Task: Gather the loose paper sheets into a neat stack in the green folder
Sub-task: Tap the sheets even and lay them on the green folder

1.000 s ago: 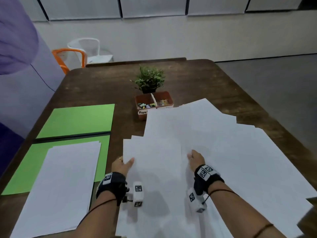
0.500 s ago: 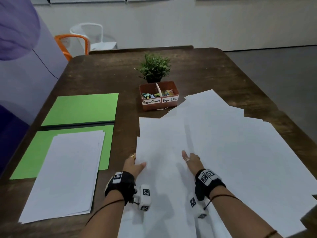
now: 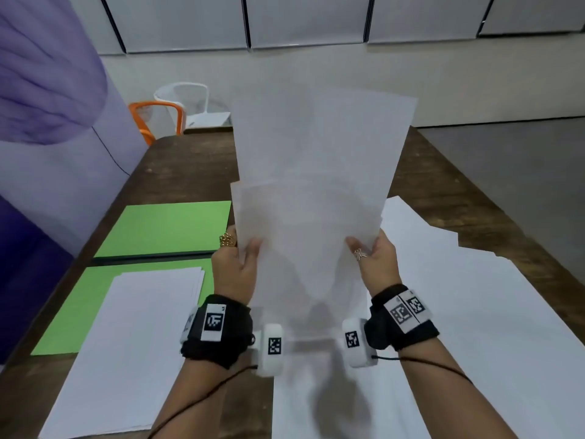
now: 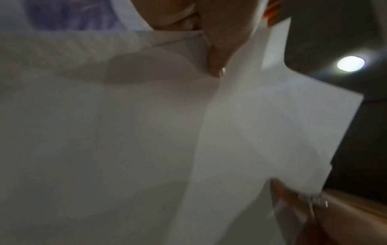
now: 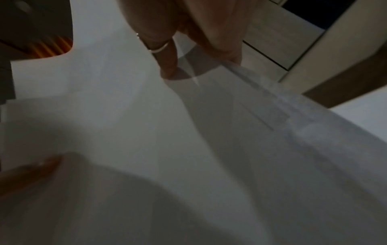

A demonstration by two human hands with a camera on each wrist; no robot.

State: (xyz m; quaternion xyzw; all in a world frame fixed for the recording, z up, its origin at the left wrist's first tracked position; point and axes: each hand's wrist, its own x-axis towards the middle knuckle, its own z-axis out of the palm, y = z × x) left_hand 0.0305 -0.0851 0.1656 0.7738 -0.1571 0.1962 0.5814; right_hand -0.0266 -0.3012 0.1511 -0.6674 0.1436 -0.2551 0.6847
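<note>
Change: half a second ago both hands pressed flat on sheets lying on the surface; now a bundle of paper sheets [image 3: 311,198] is raised upright between them, and the plant and clip box seen earlier are hidden behind it.
Left hand [image 3: 235,267]: clamped on the bundle's left edge, thumb on the near face, gold ring on one finger.
Right hand [image 3: 375,259]: clamped on the right edge, thumb on the near face, ring on one finger.
Held sheets: at least two, edges uneven; exact count cannot be told.
Green folder [image 3: 164,228]: one, lying open on the left of the surface [image 3: 186,172], two green halves.
Stack [image 3: 133,343]: one, lying across the folder's near half and overhanging it toward the person.
Loose sheets [image 3: 474,312]: several overlapping on the right, not countable.
Chairs: two beyond the far edge, orange chair [image 3: 158,117] and white chair [image 3: 193,103].
Obstruction: the raised bundle blocks the middle of the surface.
</note>
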